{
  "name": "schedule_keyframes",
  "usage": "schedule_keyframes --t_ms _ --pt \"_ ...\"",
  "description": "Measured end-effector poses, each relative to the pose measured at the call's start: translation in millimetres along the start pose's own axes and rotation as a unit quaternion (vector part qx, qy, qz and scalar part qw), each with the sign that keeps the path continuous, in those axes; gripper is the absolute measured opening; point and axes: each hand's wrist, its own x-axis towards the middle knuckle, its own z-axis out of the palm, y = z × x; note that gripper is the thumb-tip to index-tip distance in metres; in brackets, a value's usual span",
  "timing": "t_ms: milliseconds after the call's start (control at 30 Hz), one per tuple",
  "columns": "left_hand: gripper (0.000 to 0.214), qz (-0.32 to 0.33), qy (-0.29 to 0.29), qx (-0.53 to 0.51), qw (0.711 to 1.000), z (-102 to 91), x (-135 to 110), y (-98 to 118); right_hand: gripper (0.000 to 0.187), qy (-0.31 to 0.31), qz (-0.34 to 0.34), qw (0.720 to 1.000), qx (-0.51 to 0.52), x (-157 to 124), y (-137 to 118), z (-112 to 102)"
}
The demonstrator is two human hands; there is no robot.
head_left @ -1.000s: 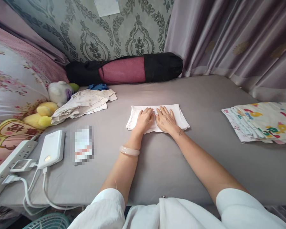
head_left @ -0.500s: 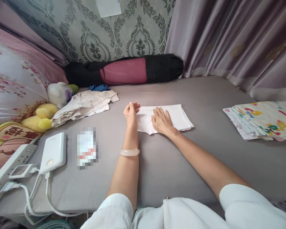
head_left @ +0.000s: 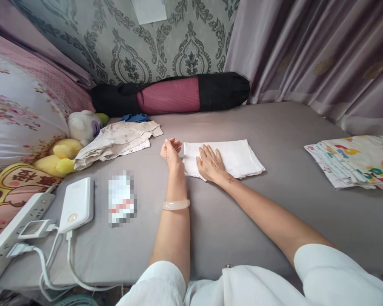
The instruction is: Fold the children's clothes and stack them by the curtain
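Note:
A folded white garment (head_left: 236, 157) lies flat in the middle of the grey bed sheet. My right hand (head_left: 211, 163) rests palm down on its left half, fingers outstretched and spread. Just off the garment's left edge, my left hand (head_left: 171, 154) is turned on its side with the palm toward the cloth. Its fingers are loosely bent and nothing shows in them. A pale bangle (head_left: 176, 205) circles my left forearm.
Patterned folded cloths (head_left: 354, 161) lie at the right. To the left are a beige printed garment (head_left: 121, 138), plush toys (head_left: 55, 159), a white power bank (head_left: 77, 204), a power strip (head_left: 15, 229) with cables, and a blurred item (head_left: 121, 197). A black-and-pink bag (head_left: 169, 95) lies along the wall.
My left hand has moved left, away from the garment's edge. My right hand has slid a little left across the cloth. The view has shifted slightly.

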Motion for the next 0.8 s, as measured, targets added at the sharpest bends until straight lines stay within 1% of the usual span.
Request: schedule_keyframes --t_ms 100,200,367,500,700,800 --pt "0.028 -0.004 0.007 -0.002 1.0 1.3 0 2 0.057 -0.004 0.001 1.0 -0.003 0 2 0" --pt "0.028 -0.006 0.016 -0.001 1.0 2.1 0 3 0.057 -0.012 0.0 1.0 -0.002 3 -3 -1" --pt "0.027 0.001 0.026 -0.008 1.0 0.4 1 3 0.057 -0.043 -0.032 0.998 0.021 19 -25 0" --pt "0.028 0.009 0.038 -0.018 0.999 -1.1 3 4 0.057 -0.045 -0.071 0.996 0.03 28 -38 7" --pt "0.027 0.014 0.042 0.001 0.999 -0.3 6 4 0.057 -0.04 -0.087 0.995 0.033 28 -39 14" --pt "0.028 0.02 0.025 0.028 0.999 0.6 4 2 0.056 -0.04 -0.09 0.994 0.047 29 -37 13"
